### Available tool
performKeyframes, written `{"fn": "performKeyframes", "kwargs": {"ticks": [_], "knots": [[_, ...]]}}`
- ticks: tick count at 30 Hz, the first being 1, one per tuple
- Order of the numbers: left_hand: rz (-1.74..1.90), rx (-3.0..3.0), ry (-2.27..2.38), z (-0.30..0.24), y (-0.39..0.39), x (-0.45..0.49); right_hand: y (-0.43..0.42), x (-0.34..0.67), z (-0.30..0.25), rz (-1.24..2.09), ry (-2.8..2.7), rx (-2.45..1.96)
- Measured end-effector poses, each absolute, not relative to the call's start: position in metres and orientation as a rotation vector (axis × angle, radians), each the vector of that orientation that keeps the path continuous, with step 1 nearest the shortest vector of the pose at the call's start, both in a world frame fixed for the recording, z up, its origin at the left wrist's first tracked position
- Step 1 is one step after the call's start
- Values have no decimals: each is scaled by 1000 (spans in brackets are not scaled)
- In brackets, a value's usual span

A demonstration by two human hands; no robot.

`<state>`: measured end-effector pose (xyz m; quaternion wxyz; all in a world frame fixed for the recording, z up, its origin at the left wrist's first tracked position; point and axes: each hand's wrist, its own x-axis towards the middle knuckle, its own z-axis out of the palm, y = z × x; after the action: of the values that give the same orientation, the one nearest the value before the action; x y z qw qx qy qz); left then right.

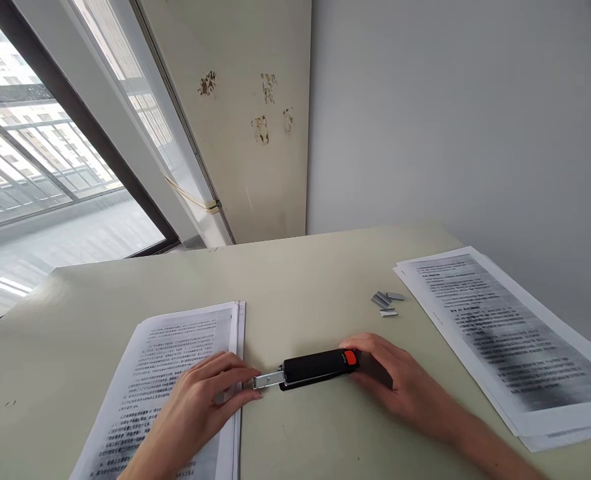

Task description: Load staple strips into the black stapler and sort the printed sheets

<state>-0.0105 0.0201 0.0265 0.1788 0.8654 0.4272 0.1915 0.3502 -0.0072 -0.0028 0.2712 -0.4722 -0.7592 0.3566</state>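
A black stapler with an orange rear tab lies on the pale table, its metal nose pointing left. My right hand is curled around the stapler's rear end at the orange tab. My left hand rests on a stack of printed sheets, fingers pressed together at the stapler's metal nose, right by the stack's right edge. Whether anything small sits between those fingertips is hidden.
A second stack of printed paper lies at the right of the table. Several loose strips of staples sit beside it. A window and a stained wall panel stand behind the table.
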Motion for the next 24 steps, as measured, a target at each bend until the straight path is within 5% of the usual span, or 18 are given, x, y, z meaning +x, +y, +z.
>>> {"fn": "performKeyframes", "kwargs": {"ticks": [24], "knots": [[739, 2432, 1143, 11, 14, 18, -9, 348, -1, 1095, -1943, -1328]]}}
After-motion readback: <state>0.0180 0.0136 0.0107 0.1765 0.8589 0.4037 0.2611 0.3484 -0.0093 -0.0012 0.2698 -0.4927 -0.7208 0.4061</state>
